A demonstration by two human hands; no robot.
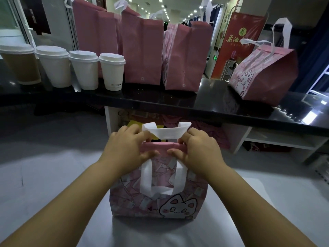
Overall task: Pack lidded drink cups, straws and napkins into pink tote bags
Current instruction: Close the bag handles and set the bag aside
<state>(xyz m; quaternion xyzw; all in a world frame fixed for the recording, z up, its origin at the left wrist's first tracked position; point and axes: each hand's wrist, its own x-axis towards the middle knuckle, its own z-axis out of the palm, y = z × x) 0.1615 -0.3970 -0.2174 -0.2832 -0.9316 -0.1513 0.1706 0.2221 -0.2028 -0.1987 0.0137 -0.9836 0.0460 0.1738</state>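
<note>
A: Hands first, quick.

B: Both are grasping. The left hand [124, 148] is pinching the top rim of the pink tote bag [160, 202] from its 9 o'clock side, with the thumb lying on the near face and the fingers curling over the far one. The right hand [201, 150] is mirroring that from 3 o'clock.

A: Where is the bag sitting?

B: It is standing upright on the white tabletop [53, 193], at 6 o'clock from the frame centre, cat print facing the camera. The near handle [160, 180] is hanging down flat against the front. The far handle [167, 131] is sticking up between the two hands.

A: Is the mouth open?

B: The rim is looking pressed narrow between the hands. I cannot tell what is inside.

A: Cups?

B: Four lidded cups are standing in a row on the black tabletop [213, 104] at 10 o'clock – a brown cup [21, 66] at the outer end, then three white cups [85, 70], nearly touching one another.

A: Other bags?

B: Three upright bags [142, 54] are standing side by side at 12 o'clock, just beside the last white cup. A tilted bag [263, 73] is leaning at 2 o'clock, well apart from them – its handles are looping upward.

A: Background?

B: A red banner [240, 38] is showing at 1 o'clock behind the bags, and a white shelf [276, 139] is sitting under the black tabletop at 3 o'clock.
</note>
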